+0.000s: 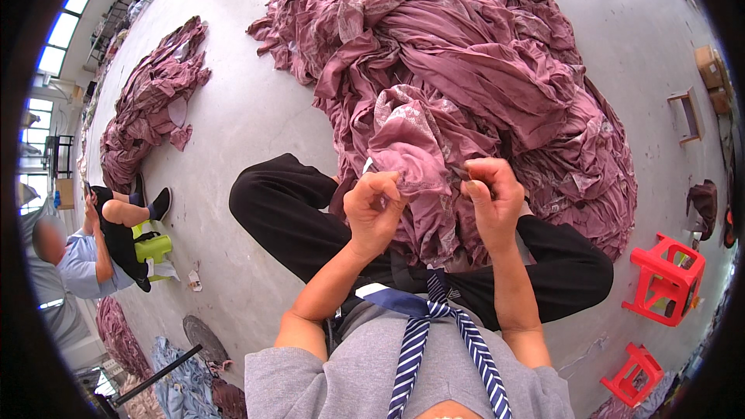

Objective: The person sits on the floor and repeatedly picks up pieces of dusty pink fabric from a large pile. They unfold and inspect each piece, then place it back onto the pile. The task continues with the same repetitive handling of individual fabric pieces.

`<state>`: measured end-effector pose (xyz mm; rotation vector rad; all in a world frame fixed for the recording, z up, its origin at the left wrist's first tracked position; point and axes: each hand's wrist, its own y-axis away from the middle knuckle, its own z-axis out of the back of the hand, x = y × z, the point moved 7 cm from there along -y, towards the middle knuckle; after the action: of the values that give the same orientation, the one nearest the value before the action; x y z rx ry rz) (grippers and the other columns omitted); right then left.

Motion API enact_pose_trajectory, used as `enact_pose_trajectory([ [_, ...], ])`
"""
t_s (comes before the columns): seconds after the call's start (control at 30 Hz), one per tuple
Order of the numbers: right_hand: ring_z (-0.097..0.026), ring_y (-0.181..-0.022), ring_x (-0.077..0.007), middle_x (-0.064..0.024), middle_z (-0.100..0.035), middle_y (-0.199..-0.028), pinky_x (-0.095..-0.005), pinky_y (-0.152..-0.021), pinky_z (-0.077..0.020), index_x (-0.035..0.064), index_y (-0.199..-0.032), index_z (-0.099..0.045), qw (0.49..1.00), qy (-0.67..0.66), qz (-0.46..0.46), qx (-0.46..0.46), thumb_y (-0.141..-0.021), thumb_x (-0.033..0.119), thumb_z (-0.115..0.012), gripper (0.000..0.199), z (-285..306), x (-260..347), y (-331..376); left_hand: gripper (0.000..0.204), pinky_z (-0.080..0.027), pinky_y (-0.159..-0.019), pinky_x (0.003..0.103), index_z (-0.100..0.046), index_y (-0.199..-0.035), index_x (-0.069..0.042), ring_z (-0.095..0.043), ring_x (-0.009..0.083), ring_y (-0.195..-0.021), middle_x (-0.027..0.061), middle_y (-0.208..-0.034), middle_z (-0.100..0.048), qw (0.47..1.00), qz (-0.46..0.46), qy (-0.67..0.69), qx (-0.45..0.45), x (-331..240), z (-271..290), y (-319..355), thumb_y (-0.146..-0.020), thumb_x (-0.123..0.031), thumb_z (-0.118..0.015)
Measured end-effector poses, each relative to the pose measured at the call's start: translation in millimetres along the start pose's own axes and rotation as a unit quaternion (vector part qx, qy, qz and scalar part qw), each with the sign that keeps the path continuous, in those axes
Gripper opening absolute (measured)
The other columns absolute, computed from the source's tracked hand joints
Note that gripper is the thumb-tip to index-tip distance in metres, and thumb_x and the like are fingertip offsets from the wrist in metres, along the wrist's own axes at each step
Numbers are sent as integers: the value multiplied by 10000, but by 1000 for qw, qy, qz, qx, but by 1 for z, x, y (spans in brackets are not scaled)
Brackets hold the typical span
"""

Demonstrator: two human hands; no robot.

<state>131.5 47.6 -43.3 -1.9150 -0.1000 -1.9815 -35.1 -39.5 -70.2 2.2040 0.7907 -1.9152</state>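
Note:
A large heap of mauve fabric [481,54] with pale lace-like patterning lies on the floor in front of me and spills over my lap. My left hand [372,209] is closed in a pinch at the near left edge of a raised fold of mauve cloth [415,159]. To the right of that fold, my right hand [495,192] is closed too, thumb against fingers. A small dark thing shows at its fingertips, too small to make out. A small white tag [368,164] sticks up beside my left hand.
A second mauve pile [151,101] lies at the left, near a seated person [85,256] on a green stool [153,247]. Red plastic stools [667,278] stand at the right, below a small wooden frame [686,116]. Blue cloth [182,380] lies at the lower left.

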Motion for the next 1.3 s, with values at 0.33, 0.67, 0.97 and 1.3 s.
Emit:
enact_pose_trajectory([
  [0.33,-329,-592,-8,89,-409,-670,-181,-521,-255,29,-818,-560,969,-149,-155,121,-854,76,-541,62,-2,-20,-9,206,-401,-682,171,-563,-1056,9,-506,37,-742,-26,-825,-567,963,237,18,130,10,-11,-19,-870,-73,-593],
  [0.67,-288,-573,-4,104,-358,-618,-193,-521,-205,65,-702,-536,956,-195,-207,72,-836,125,-539,147,11,-47,-10,286,-452,-735,212,-624,-939,-21,-564,60,-791,9,-875,-616,863,414,262,122,37,-19,0,-953,-267,-479],
  [0.97,-364,-570,-10,78,-430,-645,-196,-500,-296,30,-788,-547,983,-59,-159,76,-857,184,-579,172,17,-56,-15,269,-446,-772,191,-617,-1045,25,-557,43,-823,-7,-926,-619,883,389,205,165,30,-28,-4,-934,-197,-516],
  [1.3,-584,-581,-165,-75,-579,-700,-250,-548,-463,37,-935,-566,980,200,12,19,-840,190,-635,194,26,13,13,204,-454,-628,179,-610,-968,-1,-539,18,-691,-23,-825,-606,868,419,244,106,33,-26,-3,-930,-180,-522],
])
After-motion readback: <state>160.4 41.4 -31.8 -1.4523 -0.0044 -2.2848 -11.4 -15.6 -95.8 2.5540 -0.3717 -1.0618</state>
